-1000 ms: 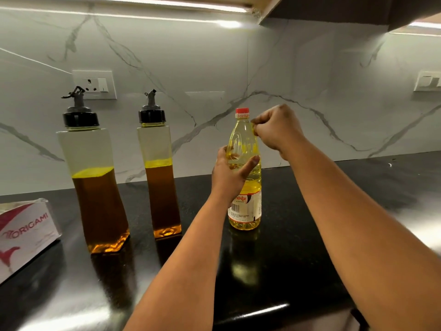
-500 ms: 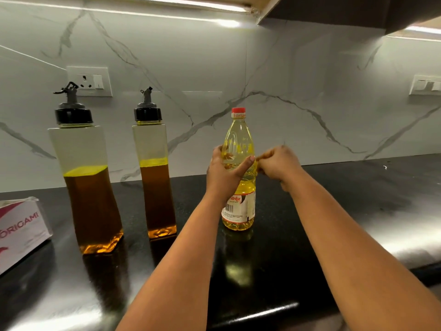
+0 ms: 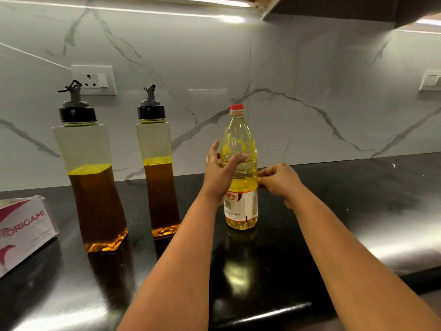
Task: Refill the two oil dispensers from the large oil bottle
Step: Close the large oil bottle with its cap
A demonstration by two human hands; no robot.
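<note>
On the black counter (image 3: 358, 225), left hand (image 3: 218, 177) grips the oil bottle (image 3: 239, 168); right hand (image 3: 279, 180) curled beside it, grasp unclear

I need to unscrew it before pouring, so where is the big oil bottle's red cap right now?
In the head view the red cap sits on top of the large oil bottle, right of the two dispensers and above both hands, untouched.

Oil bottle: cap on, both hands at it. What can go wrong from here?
1. The oil bottle is tall and nearly full. The left hand holds it only mid-body, so it may tip while the red cap is twisted off.
2. The right hand has curled fingers at the bottle's side, not on the cap, so it must re-grip.
3. Both dispensers have their black tops on and narrow necks, so spills onto the black counter seem likely.
</note>
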